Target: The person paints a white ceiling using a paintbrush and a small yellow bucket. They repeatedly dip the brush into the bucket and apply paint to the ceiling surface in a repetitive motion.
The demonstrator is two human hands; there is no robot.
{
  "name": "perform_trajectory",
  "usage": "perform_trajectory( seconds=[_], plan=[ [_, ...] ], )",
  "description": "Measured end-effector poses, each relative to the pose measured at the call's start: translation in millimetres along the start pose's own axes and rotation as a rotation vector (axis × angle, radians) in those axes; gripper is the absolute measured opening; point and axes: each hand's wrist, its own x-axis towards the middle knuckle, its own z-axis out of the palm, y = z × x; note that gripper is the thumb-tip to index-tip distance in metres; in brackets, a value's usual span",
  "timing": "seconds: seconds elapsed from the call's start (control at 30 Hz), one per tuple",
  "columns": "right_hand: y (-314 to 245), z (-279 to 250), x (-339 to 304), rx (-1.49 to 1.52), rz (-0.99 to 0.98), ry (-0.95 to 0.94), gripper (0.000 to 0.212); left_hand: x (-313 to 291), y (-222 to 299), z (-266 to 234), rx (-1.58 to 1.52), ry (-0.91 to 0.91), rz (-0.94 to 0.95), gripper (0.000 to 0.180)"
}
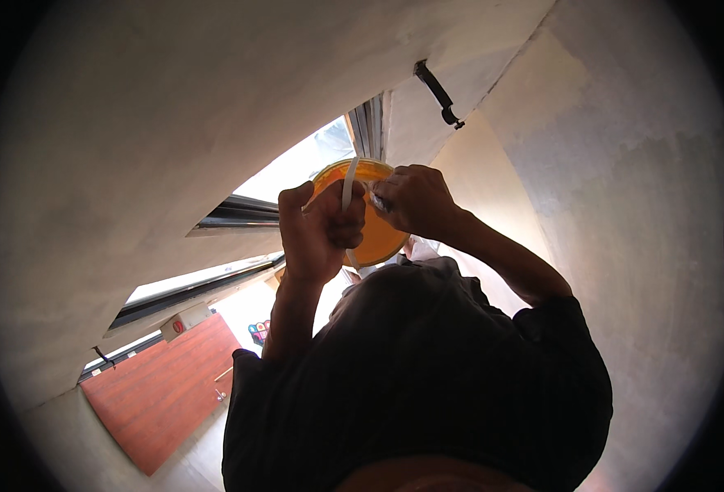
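An orange bucket [385,243] hangs in front of my chest at the middle of the view. Its white strap-like handle [349,182] passes through my left hand [319,230], whose fingers are curled closed around it. My right hand [417,199] is over the bucket's right side near the rim, fingers bent together. A small whitish bit [376,200] shows at those fingertips; I cannot make out what it is. What lies inside the bucket is mostly hidden by my hands.
Dark-framed window openings [243,211] cut through the pale surface on the left. A reddish-brown door [161,389] stands at the lower left. From the upper surface juts a black bracket [438,94]. Grey, patchy plaster wall [616,213] fills the right side.
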Motion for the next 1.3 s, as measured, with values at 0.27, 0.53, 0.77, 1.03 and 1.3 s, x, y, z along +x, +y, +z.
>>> perform_trajectory(
  seconds=[0.27, 0.53, 0.77, 1.03, 1.3],
  plan=[
    [-8, 0, -6, 0.289, 0.193, 0.041, 0.018, 6, -2, -5, -0.003, -0.009, 0.005, 0.062],
    [-8, 0, -8, 0.700, 0.407, -0.231, 0.024, 7, -8, -1, 0.023, 0.019, 0.019, 0.059],
    [-5, -6, -23, 0.357, 0.305, -0.008, 0.032, 10, -22, -22, -0.103, 0.018, 0.023, 0.065],
    [19, 10, -33, 0.056, 0.112, 0.035, 0.015, 17, -19, -14, -0.046, 0.051, -0.096, 0.060],
    [16, 15, -23, 0.057, 0.127, 0.118, 0.023, 29, -24, -19, -0.008, 0.063, -0.113, 0.056]
  ],
)
